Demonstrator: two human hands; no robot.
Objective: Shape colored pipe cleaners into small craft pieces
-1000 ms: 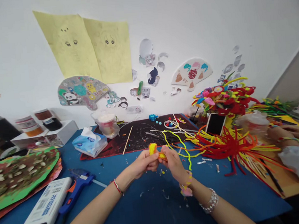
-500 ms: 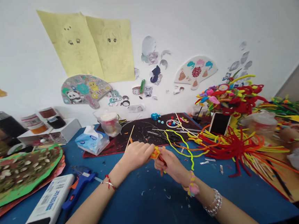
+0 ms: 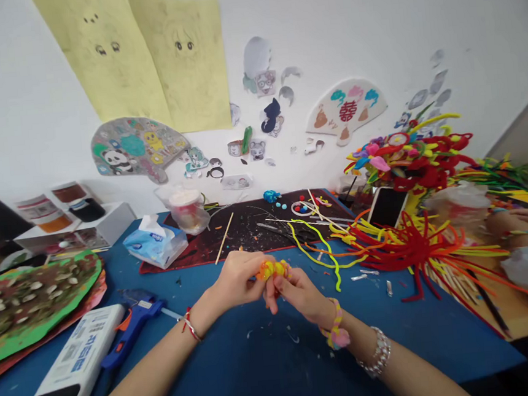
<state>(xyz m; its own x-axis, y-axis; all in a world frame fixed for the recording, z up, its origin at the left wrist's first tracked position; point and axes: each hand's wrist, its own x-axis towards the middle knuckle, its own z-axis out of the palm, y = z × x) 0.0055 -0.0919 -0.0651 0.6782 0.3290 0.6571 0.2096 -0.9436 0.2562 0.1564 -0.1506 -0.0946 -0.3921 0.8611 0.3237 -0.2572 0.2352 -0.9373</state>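
The left hand [image 3: 237, 282] and the right hand [image 3: 300, 296] are up over the blue table top [image 3: 242, 372], close together, and they hold a small fuzzy twist of orange and yellow pipe cleaner [image 3: 273, 270] between them. The twist is in the air just above the table, not touching it. The left fingers are pressed together on one end of the twist, and the right thumb and fingers are pinched on the other end. It looks best to pinch right next to the bend, so the bendy wire can't spring back, and to turn it with small, slow pushes. Just past the hands lies a wiggly yellow-green pipe cleaner [image 3: 325, 253], near a big heap of red and yellow pipe cleaners [image 3: 416, 249]. A blue and orange glue gun [image 3: 134, 329] lies near the left arm, and a flat black mat with little bits on it [image 3: 249, 236] is farther ahead. Far off on the right is another person's hand [image 3: 511, 222].
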